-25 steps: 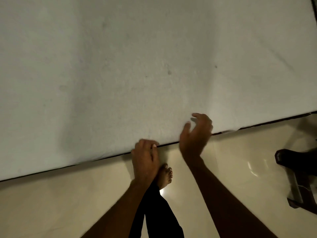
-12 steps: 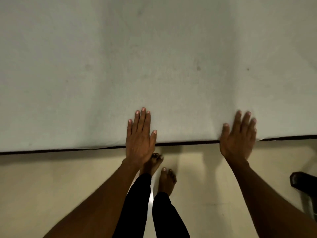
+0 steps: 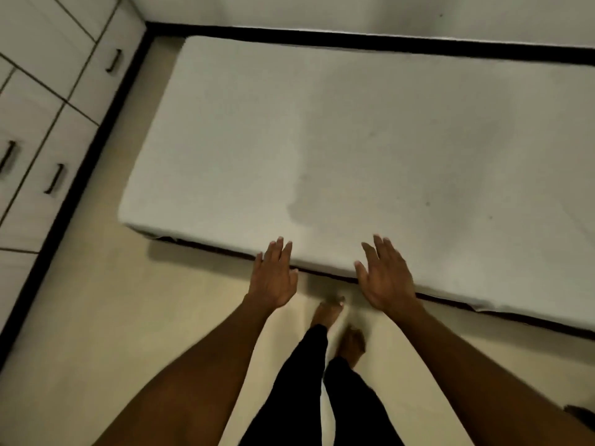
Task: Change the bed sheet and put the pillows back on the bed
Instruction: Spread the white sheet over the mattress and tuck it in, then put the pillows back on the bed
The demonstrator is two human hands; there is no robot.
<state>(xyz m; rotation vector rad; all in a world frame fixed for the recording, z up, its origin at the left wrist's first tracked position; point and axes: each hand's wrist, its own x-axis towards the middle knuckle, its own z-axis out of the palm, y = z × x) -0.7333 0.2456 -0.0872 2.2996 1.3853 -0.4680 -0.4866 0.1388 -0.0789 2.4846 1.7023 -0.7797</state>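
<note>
The bed (image 3: 354,140) lies low on the floor (image 3: 128,317), its top white and smooth. Whether that surface is a sheet or the bare mattress I cannot tell. No pillows are in view. The bed's long axis runs left to right across the view. Its left short end shows, and its right end is cut off by the frame.

Both hands are at the bed's near long edge, closer to its left end. The left hand (image 3: 273,278) and right hand (image 3: 386,278) are spread flat with fingers (image 3: 279,249) straight, gripping nothing. The fingertips lie over the bed's top and the wrists over the floor. Whether the palms press down cannot be told. The bed lies straight ahead of the fingers, and neither hand is clearly nearer.

The person's bare feet (image 3: 328,312) stand just short of the bed's near edge. White cabinets (image 3: 38,91) stand beyond its left end.
</note>
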